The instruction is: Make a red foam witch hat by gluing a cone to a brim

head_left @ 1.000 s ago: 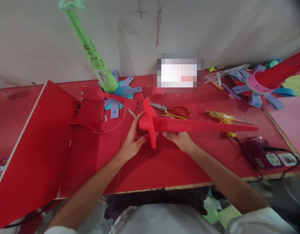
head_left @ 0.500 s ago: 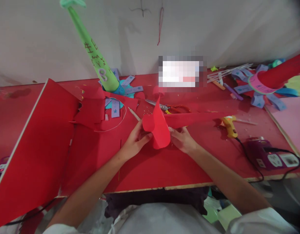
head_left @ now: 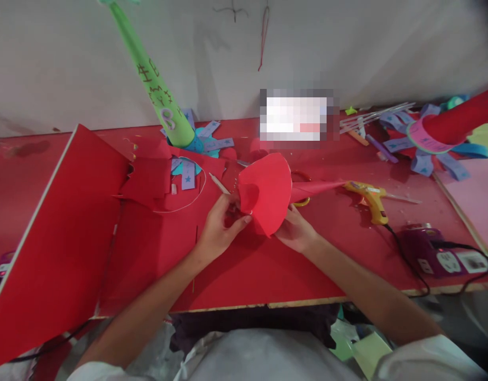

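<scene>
A red foam sheet [head_left: 267, 190], rolled into a cone, is held above the red table; its wide mouth faces me and its narrow tip points right. My left hand [head_left: 223, 225] pinches the lower left edge of the mouth, thumb on top. My right hand [head_left: 297, 230] grips the cone from below on the right, its fingers partly hidden behind the flared edge. Scissors with orange and yellow handles [head_left: 306, 201] lie behind the cone, mostly covered. A pencil [head_left: 219, 183] lies just beyond my left hand.
A yellow glue gun [head_left: 373, 203] and a purple box with a cord [head_left: 434, 251] are at the right. A green cone [head_left: 160, 95] stands at the back left, a red cone [head_left: 466, 119] at the back right. A large red board [head_left: 57, 238] slants up at the left.
The sheet has turned and opened from a narrow fold into a wide, round cone mouth. Its tip has drawn in to the left. Both hands keep their hold at nearly the same places.
</scene>
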Demonstrator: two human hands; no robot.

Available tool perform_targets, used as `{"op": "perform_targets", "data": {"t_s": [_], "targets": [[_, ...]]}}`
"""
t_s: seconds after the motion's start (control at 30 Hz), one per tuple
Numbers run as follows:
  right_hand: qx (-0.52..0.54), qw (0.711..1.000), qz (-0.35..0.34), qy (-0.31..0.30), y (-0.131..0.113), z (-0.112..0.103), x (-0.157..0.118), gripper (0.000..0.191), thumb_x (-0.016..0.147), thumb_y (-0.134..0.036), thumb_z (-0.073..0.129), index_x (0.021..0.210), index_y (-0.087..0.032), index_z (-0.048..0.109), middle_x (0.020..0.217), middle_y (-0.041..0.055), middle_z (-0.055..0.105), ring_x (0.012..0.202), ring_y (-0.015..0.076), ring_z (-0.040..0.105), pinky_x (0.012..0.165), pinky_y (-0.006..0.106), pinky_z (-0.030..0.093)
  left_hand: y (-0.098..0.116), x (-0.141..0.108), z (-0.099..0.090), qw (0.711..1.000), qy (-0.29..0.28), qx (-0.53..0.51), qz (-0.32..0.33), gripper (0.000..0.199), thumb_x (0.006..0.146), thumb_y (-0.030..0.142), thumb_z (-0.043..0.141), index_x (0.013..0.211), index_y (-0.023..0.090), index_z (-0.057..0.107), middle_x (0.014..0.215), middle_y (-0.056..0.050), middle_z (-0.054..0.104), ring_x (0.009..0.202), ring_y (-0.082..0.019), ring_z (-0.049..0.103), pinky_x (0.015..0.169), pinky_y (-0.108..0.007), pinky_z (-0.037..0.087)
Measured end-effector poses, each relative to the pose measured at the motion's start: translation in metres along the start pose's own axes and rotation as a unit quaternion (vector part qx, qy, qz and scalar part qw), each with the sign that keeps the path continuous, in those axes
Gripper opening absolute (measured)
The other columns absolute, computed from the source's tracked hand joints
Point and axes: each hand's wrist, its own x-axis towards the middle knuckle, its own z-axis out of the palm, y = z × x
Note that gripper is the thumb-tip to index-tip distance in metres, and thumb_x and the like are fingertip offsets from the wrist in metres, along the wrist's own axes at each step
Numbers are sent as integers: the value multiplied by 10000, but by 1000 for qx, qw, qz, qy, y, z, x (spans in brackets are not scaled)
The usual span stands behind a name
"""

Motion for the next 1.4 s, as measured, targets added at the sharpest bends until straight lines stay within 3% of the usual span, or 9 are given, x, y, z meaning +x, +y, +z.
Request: {"op": "perform_targets", "data": {"t_s": [0.3,0.47,0.57,0.67,0.83,1.03,1.2,1.3,1.4], "targets": [[-30,999,-21,3,-5,7,-2,616,767,-789,828,1147,-314,734,1027,42,823,972,263,792,835,429,690,-4,3,3,993,-6,-113,-37,499,874,561,859,1156,222,626,1062,-44,651,954,-176,646,830,-290,545],[9,1000,-14,26,-5,12,-3,567,693,-682,943,1078,-324,729,1024,13,831,945,248,800,884,446,697,-2,5,1,983,-31,-174,-45,426,904,451,862,1197,236,638,1090,-35,664,984,-151,670,867,-267,583],[16,999,-8,34,-6,16,-3,581,679,-658,962,1095,-326,729,1041,17,836,953,268,808,918,498,695,1,5,1,978,-52,-197,-37,455,918,415,853,1286,255,639,1236,-68,704,1097,-183,709,931,-297,608],[-3,999,-25,42,-7,16,-3,672,691,-662,954,1227,-327,727,1123,44,836,1063,297,803,1023,553,661,3,5,1,982,-54,-177,-30,584,895,496,860,1372,251,630,1325,-111,725,1217,-257,718,990,-362,626],[-24,999,-15,41,0,6,-4,550,715,-617,958,1119,-298,762,1056,39,838,990,289,809,1007,575,663,2,1,-3,990,-44,-127,-49,650,912,709,748,1346,230,670,1095,-97,780,1011,-255,759,835,-365,654],[-67,997,-19,29,-1,4,-5,607,698,-634,963,1174,-318,757,1146,37,826,1098,302,788,1068,584,644,1,1,-2,992,-30,-115,-48,717,875,653,824,1418,242,602,1408,-129,716,1306,-297,694,1031,-395,630],[-143,987,-59,-32,-15,11,-5,580,796,-667,881,1250,-335,736,1331,47,770,1283,336,720,1092,575,637,0,0,-1,990,-33,-128,-54,671,857,674,825,1351,273,614,1307,-95,743,1163,-275,744,944,-380,645],[-168,984,-59,-22,-17,13,-6,591,793,-696,871,1244,-335,745,1261,49,790,1239,347,738,1054,572,655,-1,-1,-1,990,-17,-127,-66,602,885,682,792,1284,253,653,1128,-68,753,938,-218,734,757,-327,622],[-142,989,-40,-8,-14,14,-7,621,791,-698,873,1279,-341,733,1280,54,794,1245,352,743,1055,579,656,1,0,-1,989,-5,-129,-75,513,917,648,779,1185,222,678,866,-6,663,649,-113,570,539,-233,488]]}}
